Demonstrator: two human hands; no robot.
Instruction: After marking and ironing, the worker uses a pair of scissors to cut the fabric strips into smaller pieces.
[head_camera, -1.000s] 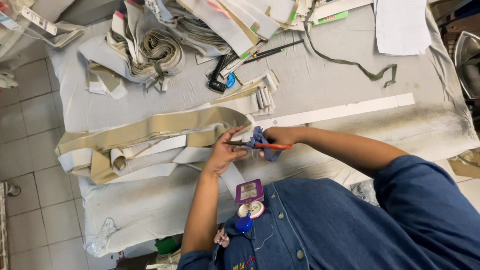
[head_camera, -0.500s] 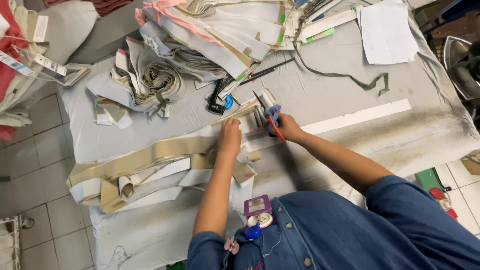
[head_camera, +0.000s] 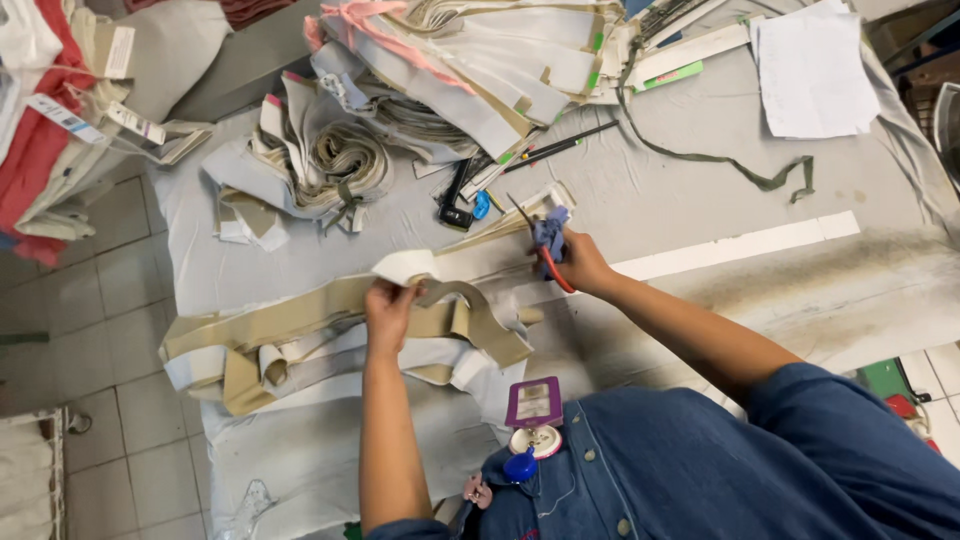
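My left hand (head_camera: 388, 305) grips a long beige and white fabric strip (head_camera: 300, 320) and lifts its folded end off the grey cloth-covered table (head_camera: 680, 200). My right hand (head_camera: 575, 262) holds scissors (head_camera: 545, 245) with red and purple handles, blades pointing up and left, beside a small stack of cut white pieces (head_camera: 540, 205). More folded beige strips (head_camera: 470, 335) lie bunched under and between my two hands.
A tall pile of cut fabric pieces (head_camera: 470, 70) and coiled strips (head_camera: 340, 160) fills the far side. A white paper sheet (head_camera: 810, 70), a green strap (head_camera: 730, 170), pens (head_camera: 560, 148), and a white tape line (head_camera: 740, 245) lie to the right. Tiled floor (head_camera: 90, 300) is left.
My left hand has moved left and picked up the end of the beige strip. The right hand stays near the stack with the scissors, and the view has shifted down slightly.
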